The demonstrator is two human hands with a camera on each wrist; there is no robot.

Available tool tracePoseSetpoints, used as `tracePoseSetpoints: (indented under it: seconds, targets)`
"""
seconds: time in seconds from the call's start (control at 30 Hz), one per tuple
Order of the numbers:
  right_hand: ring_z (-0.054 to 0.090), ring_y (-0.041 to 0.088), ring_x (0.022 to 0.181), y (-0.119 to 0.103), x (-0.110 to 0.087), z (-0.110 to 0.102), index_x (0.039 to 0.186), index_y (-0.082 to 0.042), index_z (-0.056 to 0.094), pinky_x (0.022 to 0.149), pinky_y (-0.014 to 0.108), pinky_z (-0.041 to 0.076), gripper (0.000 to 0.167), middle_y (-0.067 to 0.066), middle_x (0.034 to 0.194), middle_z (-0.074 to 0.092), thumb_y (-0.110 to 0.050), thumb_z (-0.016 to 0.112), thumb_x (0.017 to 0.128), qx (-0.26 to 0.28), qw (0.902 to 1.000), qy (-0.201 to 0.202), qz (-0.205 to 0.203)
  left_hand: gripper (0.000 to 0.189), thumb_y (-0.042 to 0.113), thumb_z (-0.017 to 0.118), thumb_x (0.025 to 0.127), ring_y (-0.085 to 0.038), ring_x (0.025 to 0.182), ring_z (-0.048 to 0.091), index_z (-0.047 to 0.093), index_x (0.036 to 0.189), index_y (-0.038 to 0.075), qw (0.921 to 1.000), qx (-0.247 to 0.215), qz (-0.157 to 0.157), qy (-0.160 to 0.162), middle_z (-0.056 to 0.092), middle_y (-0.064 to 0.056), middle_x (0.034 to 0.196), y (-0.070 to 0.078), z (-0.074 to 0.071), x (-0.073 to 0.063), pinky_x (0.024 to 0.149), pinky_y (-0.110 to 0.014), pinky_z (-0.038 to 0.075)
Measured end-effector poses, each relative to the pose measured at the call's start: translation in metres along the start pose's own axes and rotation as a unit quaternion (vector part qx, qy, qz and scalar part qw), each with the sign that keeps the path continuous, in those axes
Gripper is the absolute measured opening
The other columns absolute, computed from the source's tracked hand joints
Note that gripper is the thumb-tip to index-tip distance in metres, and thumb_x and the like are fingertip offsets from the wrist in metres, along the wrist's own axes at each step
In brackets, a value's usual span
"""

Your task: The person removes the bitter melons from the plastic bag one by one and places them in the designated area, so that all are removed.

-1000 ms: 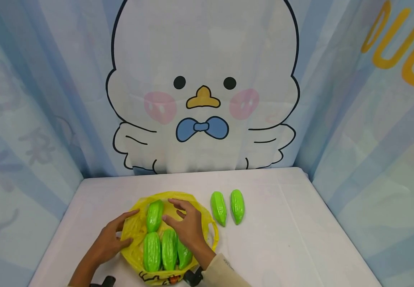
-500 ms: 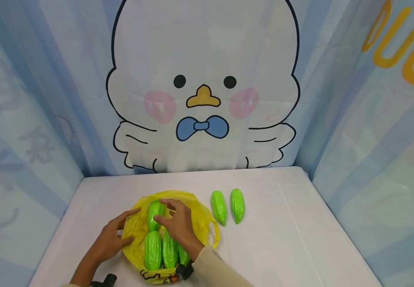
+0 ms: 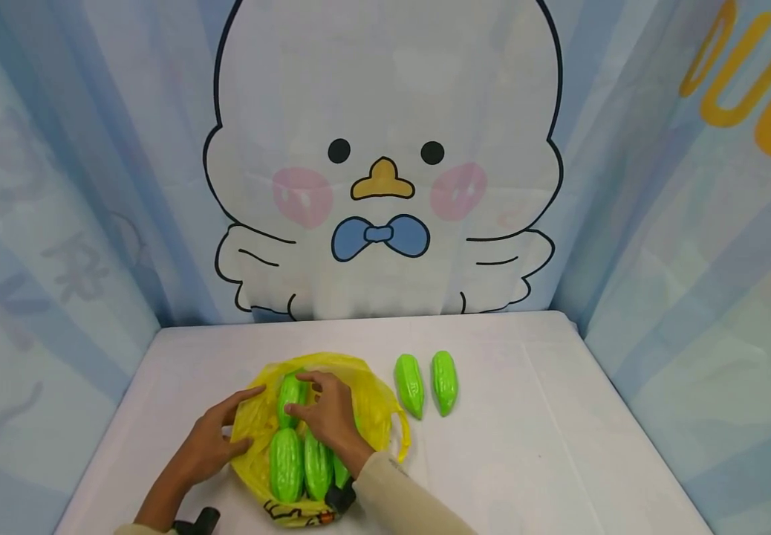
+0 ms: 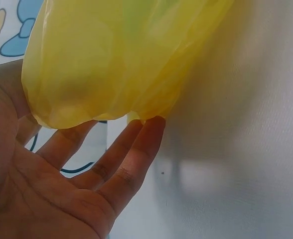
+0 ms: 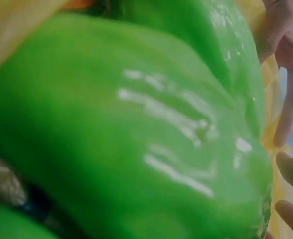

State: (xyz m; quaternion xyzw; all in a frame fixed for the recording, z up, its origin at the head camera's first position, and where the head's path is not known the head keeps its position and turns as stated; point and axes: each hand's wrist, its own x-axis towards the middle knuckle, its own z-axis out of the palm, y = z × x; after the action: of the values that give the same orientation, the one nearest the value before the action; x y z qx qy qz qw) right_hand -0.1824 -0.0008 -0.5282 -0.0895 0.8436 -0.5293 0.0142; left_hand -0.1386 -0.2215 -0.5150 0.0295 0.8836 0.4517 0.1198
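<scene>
A yellow plastic bag (image 3: 375,394) lies wide-mouthed at the table's front left, with several green bitter melons (image 3: 287,467) inside. My left hand (image 3: 205,446) is spread against the bag's left side, thumb and forefinger apart at its rim. In the left wrist view its fingertips touch the thin yellow film from below. Inside the bag, my right hand (image 3: 330,414) holds the far-left bitter melon (image 3: 287,394) between thumb and forefinger. The right wrist view is mostly filled by another shiny bitter melon (image 5: 136,129); the right fingertips show at its right edge.
Two more bitter melons (image 3: 409,386) lie side by side on the white table (image 3: 526,446), right of the bag. A yellow handle loop (image 3: 404,435) sticks out on the bag's right. Curtains with a cartoon chick (image 3: 382,96) surround the table on three sides.
My right hand has moved left within the bag, from beside the far-left bitter melon onto it. My left hand stays at the bag's side. The two bitter melons on the table have not moved.
</scene>
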Motion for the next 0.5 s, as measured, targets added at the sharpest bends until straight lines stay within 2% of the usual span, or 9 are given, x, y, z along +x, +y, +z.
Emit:
tracePoseSetpoints:
  seconds: [0.27,0.5]
  targets:
    - [0.069,0.028,0.121,-0.002,0.002,0.006,0.130,-0.018,0.076,0.096,0.038,0.062,0.049,0.002,0.135,0.070,-0.018,0.092,0.083,-0.030,0.9995,-0.004,0.007,0.082,0.003,0.079,0.088,-0.044,0.129,0.063,0.046,0.161,0.022,1.0000,-0.007,-0.001,-0.001,0.042,-0.025,0.166,-0.001,0.001,0.000,0.095,-0.054,0.063]
    - [0.067,0.021,0.111,0.002,0.006,0.013,0.131,-0.017,0.075,0.095,0.034,0.060,0.052,0.004,0.127,0.069,-0.020,0.093,0.082,-0.072,0.9974,0.003,-0.003,0.084,0.002,0.080,0.087,-0.043,0.127,0.065,0.045,0.161,0.021,0.9999,-0.010,0.005,-0.003,0.040,-0.026,0.166,-0.002,0.002,0.001,0.092,-0.051,0.064]
